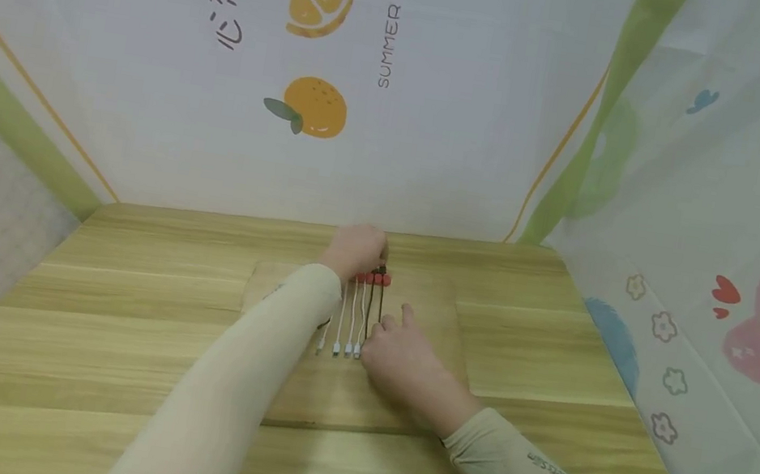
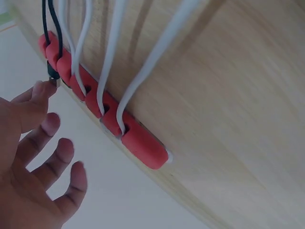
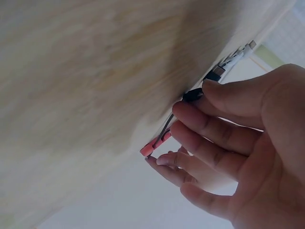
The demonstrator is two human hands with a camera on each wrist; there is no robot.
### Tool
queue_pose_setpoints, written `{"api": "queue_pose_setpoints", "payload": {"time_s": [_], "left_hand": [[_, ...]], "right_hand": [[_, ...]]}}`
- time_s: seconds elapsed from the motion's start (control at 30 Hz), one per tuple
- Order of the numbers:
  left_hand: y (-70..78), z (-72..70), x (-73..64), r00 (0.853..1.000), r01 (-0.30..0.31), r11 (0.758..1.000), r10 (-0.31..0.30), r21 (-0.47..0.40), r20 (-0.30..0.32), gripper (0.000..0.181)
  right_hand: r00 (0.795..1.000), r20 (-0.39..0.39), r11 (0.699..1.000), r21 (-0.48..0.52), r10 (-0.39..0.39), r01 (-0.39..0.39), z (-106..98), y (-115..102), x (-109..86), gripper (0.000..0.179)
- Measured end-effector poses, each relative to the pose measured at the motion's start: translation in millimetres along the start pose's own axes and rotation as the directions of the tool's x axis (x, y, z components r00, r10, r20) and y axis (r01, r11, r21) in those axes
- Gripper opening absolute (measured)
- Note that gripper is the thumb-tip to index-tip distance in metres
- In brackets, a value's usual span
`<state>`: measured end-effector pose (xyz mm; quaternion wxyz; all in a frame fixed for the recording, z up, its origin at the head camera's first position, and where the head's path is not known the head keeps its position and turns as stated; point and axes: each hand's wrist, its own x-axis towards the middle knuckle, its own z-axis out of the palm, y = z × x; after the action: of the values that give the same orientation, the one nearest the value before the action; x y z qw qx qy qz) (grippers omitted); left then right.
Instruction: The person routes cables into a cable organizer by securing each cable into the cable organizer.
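A red cable organizer (image 2: 143, 145) holds several white cables (image 2: 110, 52) and black cables (image 2: 55, 24) side by side in its slots. At the far end of the row, the thumb and forefinger of my left hand (image 1: 358, 248) pinch the black cable end (image 2: 52, 71) behind the organizer; the other fingers are loosely bent. Nearer to me, my right hand (image 1: 402, 359) pinches a black cable plug (image 3: 193, 94) between thumb and forefinger. Another black plug (image 3: 215, 72) lies just beyond it. White USB plugs (image 1: 336, 348) are lined up left of my right hand.
Under the cables lies a thin light wooden board (image 1: 297, 397) on a wood-grain table (image 1: 115, 329). White printed curtains (image 1: 436, 155) stand behind the table and at its right side. My left forearm (image 1: 242, 372) reaches across the board's left part.
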<state>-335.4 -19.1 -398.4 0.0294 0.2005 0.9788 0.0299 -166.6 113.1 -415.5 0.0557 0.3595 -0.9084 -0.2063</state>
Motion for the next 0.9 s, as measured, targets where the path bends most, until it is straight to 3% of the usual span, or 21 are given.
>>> {"api": "queue_pose_setpoints", "payload": {"time_s": [0.27, 0.43, 0.63, 0.9], "left_hand": [[0.3, -1.8, -10.6, 0.996, -0.014, 1.000, 0.014, -0.008, 0.088, 0.037], [1.6, -1.2, -16.1, 0.992, -0.013, 0.999, 0.008, 0.037, 0.125, 0.043], [1.3, -6.2, -18.0, 0.991, -0.032, 0.997, 0.022, 0.073, 0.135, 0.047], [-4.1, -19.0, -24.0, 0.991, -0.032, 0.999, 0.033, -0.015, 0.132, 0.052]], "right_hand": [[1.000, 0.018, 0.999, 0.048, 0.020, -0.021, -1.2, 0.6, -1.0, 0.015], [0.999, 0.045, 0.997, 0.073, 0.022, -0.026, -3.3, -0.7, -1.3, 0.014], [0.998, 0.050, 0.993, 0.108, 0.031, -0.036, -6.0, 0.0, -2.4, 0.012], [0.999, 0.024, 0.988, 0.150, 0.046, -0.049, -7.9, 4.8, -2.4, 0.012]]}}
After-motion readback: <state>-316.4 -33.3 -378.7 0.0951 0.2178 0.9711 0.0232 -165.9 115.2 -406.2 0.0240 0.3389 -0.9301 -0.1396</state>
